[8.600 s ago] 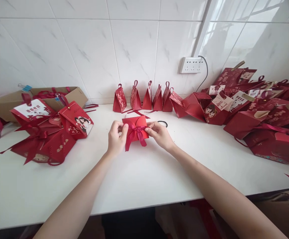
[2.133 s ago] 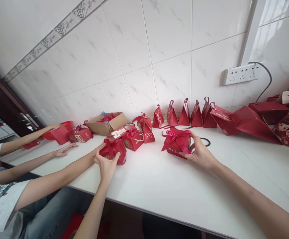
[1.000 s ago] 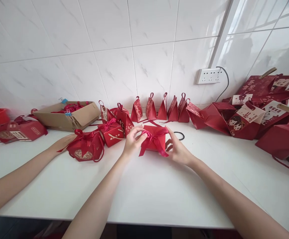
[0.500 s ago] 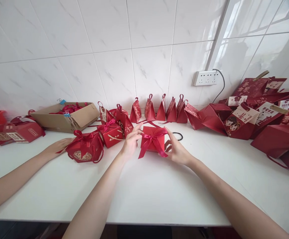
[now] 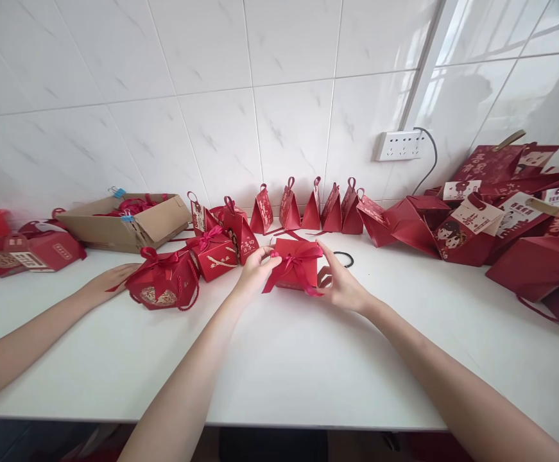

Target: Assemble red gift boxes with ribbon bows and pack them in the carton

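A small red gift box [image 5: 283, 280] sits on the white table in front of me, with a dark pink ribbon bow [image 5: 296, 262] tied on its front. My left hand [image 5: 256, 269] pinches the left loop of the bow between thumb and fingers. On the other side, my right hand [image 5: 341, 282] grips the box's right edge, its fingers curled and partly hidden behind the box and ribbon tail. Left of my left hand stand a red box with gold print [image 5: 217, 258] and a red hexagonal box with a rope handle [image 5: 166, 282].
Another person's hand [image 5: 108, 282] rests by the hexagonal box. A cardboard box [image 5: 115, 234] of ribbons stands behind it. Several red triangular boxes [image 5: 289, 212] line the wall. Red gift boxes [image 5: 472, 237] pile up at right. A black ring [image 5: 349, 259] lies near my right hand.
My left thumb and fingers have closed on the bow's left loop, which they were only near before. The ribbon's left tail has shifted slightly left. The right hand stays on the box.
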A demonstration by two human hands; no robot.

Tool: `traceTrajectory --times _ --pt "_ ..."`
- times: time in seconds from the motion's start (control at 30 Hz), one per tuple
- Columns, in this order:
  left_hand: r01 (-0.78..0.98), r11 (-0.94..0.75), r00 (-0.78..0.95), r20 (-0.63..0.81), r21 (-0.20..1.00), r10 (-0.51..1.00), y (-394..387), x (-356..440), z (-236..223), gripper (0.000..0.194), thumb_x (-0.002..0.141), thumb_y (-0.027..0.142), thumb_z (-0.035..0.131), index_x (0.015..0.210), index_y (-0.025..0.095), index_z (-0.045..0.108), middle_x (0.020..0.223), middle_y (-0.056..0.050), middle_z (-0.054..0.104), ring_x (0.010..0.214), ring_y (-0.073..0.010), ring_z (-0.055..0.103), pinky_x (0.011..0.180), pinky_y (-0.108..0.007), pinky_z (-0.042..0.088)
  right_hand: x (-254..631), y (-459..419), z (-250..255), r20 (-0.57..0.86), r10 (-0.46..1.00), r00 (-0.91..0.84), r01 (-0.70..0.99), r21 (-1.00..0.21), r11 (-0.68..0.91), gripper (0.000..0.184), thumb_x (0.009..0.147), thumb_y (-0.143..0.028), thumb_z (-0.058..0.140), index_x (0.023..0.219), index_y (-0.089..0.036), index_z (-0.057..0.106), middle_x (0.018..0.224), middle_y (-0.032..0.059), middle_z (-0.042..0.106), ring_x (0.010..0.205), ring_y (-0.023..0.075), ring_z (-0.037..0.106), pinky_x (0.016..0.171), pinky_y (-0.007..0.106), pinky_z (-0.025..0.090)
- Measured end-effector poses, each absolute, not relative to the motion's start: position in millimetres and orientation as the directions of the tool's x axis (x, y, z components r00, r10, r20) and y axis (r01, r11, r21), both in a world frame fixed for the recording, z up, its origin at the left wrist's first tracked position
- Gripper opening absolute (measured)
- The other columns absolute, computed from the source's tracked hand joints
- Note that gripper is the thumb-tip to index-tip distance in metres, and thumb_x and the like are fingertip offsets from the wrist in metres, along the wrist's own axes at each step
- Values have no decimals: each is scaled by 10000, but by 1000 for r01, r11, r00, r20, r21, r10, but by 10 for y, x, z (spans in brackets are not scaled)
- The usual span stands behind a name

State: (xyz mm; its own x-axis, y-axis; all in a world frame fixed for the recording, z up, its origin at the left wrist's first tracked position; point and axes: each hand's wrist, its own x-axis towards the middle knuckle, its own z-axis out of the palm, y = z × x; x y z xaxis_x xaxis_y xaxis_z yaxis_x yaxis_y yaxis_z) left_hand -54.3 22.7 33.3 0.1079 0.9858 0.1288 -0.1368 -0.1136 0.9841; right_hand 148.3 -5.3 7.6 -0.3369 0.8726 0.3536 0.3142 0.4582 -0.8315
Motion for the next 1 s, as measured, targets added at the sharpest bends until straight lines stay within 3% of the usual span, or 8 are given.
traceTrajectory --times 0.1,0.23,0.33,0.4,0.5,0.63,0.77,1.0 --pt "-184 -87 86 104 979 991 232 -530 331 303 552 246 706 825 170 600 828 -7 619 821 -167 585 803 -291 434 1499 -52 86 341 884 -321 320 -839 440 963 703 -336 679 1467 -323 93 1380 126 371 703 130 558 640 342 555" --pt "-271 -74 41 88 960 995 259 -553 321 434 498 162 582 929 205 556 1049 -37 604 941 -193 591 745 -287 470 1501 -68 105 293 906 -307 260 -889 376 980 661 -280 706 1454 -310 130 1376 127 387 689 121 559 618 321 545" --pt "-299 -52 24 62 953 998 300 -590 293 469 476 149 534 942 207 547 1113 -64 590 1033 -222 578 735 -297 486 1480 -53 115 226 938 -263 100 -960 260 883 632 -269 754 1376 -308 281 1373 108 397 712 126 591 640 324 553" --pt "-295 -39 12 45 955 999 320 -598 271 426 508 182 557 933 207 553 1121 -66 597 1057 -232 573 739 -302 486 1470 -30 122 137 959 -247 -100 -988 115 702 649 -304 762 1256 -261 413 1263 92 495 726 134 609 637 304 561" --pt "-286 -25 23 33 958 999 307 -575 261 349 595 307 617 927 205 580 1128 -72 616 1077 -252 567 739 -313 477 1479 -2 143 2 962 -275 -451 -883 -127 393 743 -430 674 1017 -192 525 926 52 613 649 116 603 608 241 568" --pt "-161 -52 197 84 986 977 224 -516 283 371 655 418 670 946 190 671 1185 -107 622 1092 -284 567 783 -342 466 1519 2 186 -7 953 -303 -706 -670 -230 373 830 -553 495 918 -194 538 733 22 592 575 111 587 655 231 594" --pt "-27 -89 383 93 996 919 153 -470 271 343 707 456 660 911 186 721 1145 -128 650 1033 -294 599 825 -383 447 1538 -1 207 -12 942 -335 -733 -625 -269 477 872 -601 360 998 -182 550 829 71 631 728 144 642 697 258 598" --pt "-15 -84 416 83 996 906 141 -462 251 334 720 444 655 912 177 707 1079 -124 668 985 -281 616 815 -373 446 1536 -38 217 -1 915 -403 -680 -670 -300 533 855 -613 362 1117 -177 524 911 88 659 799 165 663 724 293 578"
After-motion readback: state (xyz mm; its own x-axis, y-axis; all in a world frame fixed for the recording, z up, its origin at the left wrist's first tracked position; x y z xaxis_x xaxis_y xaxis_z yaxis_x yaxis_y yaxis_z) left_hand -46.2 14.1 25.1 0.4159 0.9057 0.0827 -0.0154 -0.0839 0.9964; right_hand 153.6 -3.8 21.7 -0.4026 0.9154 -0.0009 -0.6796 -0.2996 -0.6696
